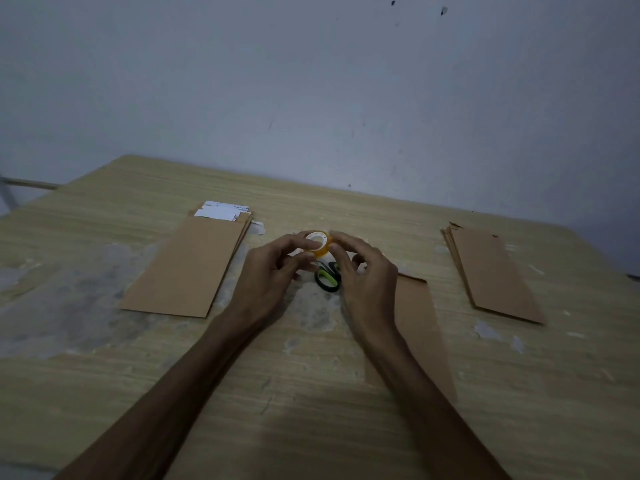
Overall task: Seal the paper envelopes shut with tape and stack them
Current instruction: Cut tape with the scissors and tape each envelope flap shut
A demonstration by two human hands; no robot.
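Observation:
A small yellowish tape roll (318, 242) is held up above the table's middle between both hands. My left hand (268, 271) grips its left side with curled fingers, and my right hand (363, 271) pinches its right side. One brown paper envelope (420, 327) lies flat under my right forearm, partly hidden. To the left lies a pile of brown envelopes (188, 268) with white paper sticking out at the far end. A second pile of brown envelopes (493, 271) lies at the right.
Scissors with green and black handles (327, 277) lie on the wooden table (311, 393) just below the hands. The grey wall runs close behind the table's far edge. The table's left and right edges show at the frame sides.

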